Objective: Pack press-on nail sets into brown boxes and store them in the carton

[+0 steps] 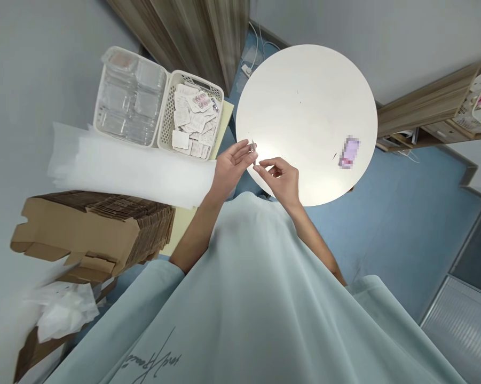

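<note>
My left hand (231,166) is over the near left edge of the round white table (304,90), palm partly turned up. Its thumb and fingers close on a small, thin, greyish object (253,145), too small to name. From the right, my right hand (283,180) comes in with thumb and forefinger pinched at the object's lower end. The fingertips of both hands are almost touching. The fingers partly cover the object.
A purple, pixelated item (349,152) lies on the table's right side. To the left are a basket of white cards (196,120), a basket of clear plastic boxes (130,98), white sheets (136,170) and folded cardboard boxes (92,226). A wooden shelf (428,101) stands at right.
</note>
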`<state>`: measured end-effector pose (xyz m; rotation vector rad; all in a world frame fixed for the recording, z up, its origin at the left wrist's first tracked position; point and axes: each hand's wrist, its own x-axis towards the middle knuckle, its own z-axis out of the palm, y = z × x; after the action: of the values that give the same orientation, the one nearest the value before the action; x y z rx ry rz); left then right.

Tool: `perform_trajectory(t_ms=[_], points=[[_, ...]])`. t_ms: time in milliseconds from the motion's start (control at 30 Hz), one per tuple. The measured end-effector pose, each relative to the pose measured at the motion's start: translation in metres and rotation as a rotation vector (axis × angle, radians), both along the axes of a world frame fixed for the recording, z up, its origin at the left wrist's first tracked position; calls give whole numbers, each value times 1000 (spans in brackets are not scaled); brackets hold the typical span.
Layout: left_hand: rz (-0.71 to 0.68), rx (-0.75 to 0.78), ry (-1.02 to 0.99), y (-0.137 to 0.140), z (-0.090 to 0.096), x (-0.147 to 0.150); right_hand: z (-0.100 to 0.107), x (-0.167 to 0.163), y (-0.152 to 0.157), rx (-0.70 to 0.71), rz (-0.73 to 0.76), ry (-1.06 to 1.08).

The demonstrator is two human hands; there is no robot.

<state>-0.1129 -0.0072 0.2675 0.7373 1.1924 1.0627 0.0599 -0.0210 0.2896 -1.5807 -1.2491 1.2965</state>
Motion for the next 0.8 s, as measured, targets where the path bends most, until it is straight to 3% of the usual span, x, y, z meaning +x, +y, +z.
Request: perform_trajectory(t_ms=[200, 533, 800], points=[[19, 23, 58, -3, -7, 0, -5, 3, 1, 41, -49, -76], [54, -49, -15, -6, -9, -12, -14, 28, 9, -114, -15, 168], [-191, -86, -202, -3, -1, -28, -12, 30, 8, -221, 114, 372]])
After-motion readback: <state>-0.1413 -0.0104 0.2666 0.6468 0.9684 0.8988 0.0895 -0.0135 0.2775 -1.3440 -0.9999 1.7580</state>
